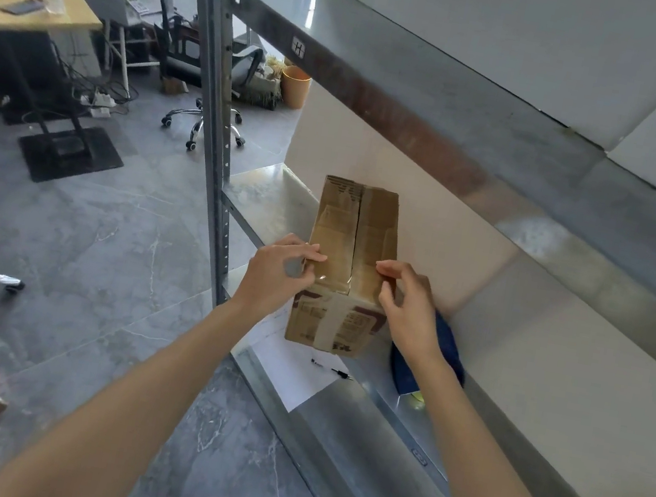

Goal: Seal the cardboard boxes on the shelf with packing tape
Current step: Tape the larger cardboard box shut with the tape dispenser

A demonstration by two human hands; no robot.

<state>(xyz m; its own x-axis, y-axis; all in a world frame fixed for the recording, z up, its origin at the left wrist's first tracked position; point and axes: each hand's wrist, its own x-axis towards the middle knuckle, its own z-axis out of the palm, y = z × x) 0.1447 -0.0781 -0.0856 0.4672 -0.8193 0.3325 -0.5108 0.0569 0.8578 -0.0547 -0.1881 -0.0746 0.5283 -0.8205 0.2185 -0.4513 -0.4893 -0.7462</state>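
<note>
- Brown cardboard box [353, 244], grey metal shelf [265, 198]: left hand [283, 271] and right hand [409, 302] pinch opposite top edges.
- Uneven pressing could wrinkle the clear tape strip [334, 278].

1. The cardboard box [355, 235] is matt brown corrugated board, scuffed and creased, with torn, paler patches on its top flaps.
2. The tape [331, 281] across its near top edge is clear, smooth and glossy, and it catches the light.
3. The shelf [269, 198] is bare grey metal with a dull, mottled sheen.
4. The upper beam [387, 101] is the same metal, with rough brown rust-like patches.
5. The sheet [290, 377] under the box is matt white paper.
6. The floor [122, 238] is smooth grey stone-look tile, faintly shiny.
7. The chair base [201, 125] is bright, polished metal.
</note>
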